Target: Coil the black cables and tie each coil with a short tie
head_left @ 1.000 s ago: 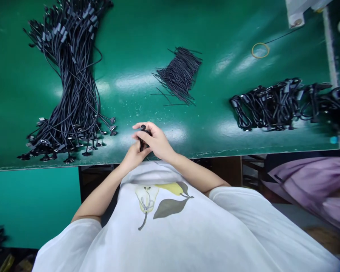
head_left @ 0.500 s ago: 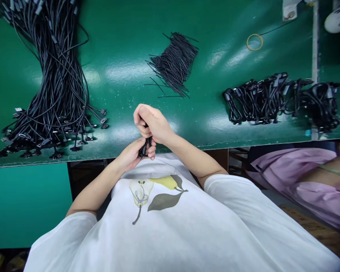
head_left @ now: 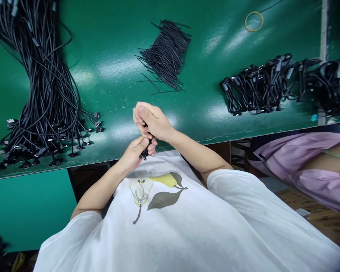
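Close to my body, at the table's front edge, both my hands are wrapped round one black cable (head_left: 145, 153). My left hand (head_left: 135, 152) is closed on its lower part, and a connector end pokes out below the fingers. Just above, my right hand (head_left: 153, 119) is curled with its thumb on top, round the upper part of the cable; most of the cable is hidden in the fingers. Beyond my hands lies a pile of short black twist ties (head_left: 167, 54). On the left is a large bunch of long black cables (head_left: 44, 83) with connectors towards me.
Coiled black cables (head_left: 257, 85) lie in a row on the right of the green table (head_left: 107, 34). A yellow ring (head_left: 254, 21) lies at the back right. A person in pink clothing (head_left: 308, 155) sits at my right. Cardboard (head_left: 325, 223) is below.
The view has tilted and shifted slightly. My hands keep their hold close together; the cable in them has turned a little, and its connector end now shows more clearly below my left hand.
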The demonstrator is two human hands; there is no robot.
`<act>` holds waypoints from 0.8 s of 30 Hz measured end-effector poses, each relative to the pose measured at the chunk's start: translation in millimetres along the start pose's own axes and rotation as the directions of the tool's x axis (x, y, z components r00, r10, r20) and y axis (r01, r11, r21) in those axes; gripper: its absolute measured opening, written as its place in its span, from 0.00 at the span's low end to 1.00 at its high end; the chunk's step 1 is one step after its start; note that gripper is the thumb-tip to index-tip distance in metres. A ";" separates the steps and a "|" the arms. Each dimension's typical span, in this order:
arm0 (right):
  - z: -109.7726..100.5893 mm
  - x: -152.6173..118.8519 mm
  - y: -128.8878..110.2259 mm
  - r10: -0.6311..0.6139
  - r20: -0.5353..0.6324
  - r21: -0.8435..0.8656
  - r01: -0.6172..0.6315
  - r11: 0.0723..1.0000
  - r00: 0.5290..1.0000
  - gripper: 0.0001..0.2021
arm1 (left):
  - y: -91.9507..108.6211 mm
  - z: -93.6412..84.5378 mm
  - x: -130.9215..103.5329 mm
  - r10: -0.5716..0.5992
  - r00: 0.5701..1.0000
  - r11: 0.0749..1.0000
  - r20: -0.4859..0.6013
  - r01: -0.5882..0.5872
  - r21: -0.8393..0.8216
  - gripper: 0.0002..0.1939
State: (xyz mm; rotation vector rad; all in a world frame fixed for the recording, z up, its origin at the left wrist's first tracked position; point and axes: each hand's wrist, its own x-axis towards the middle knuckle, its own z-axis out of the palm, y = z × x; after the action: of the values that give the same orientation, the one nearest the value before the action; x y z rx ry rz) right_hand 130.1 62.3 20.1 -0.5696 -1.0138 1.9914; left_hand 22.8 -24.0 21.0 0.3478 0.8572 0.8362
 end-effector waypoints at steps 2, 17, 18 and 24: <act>-3.2 -1.6 -6.4 0.102 -0.066 0.016 -0.101 0.995 0.993 0.23 | -1.9 -2.5 3.1 -0.010 1.000 0.999 -0.010 0.010 0.045 0.18; -6.4 -17.2 13.6 -0.039 -0.306 -0.157 -0.010 0.988 0.951 0.25 | 1.1 -29.8 20.6 0.009 0.999 0.732 0.034 -0.030 0.680 0.21; -6.1 -19.7 14.5 -0.078 -0.291 -0.247 0.004 0.969 0.953 0.26 | 0.4 -32.6 22.1 0.021 0.999 0.683 0.045 -0.047 0.729 0.20; -17.2 -14.5 6.8 -0.076 -0.174 -0.425 -0.006 0.905 0.982 0.23 | -14.4 -21.8 24.6 0.127 0.988 0.799 -0.088 -0.049 0.599 0.21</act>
State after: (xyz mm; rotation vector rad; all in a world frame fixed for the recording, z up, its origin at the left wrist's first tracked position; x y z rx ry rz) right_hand 147.0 55.8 5.1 -0.9478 -1.3374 1.6495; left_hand 22.2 -15.4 -13.9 0.9066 1.2269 0.6582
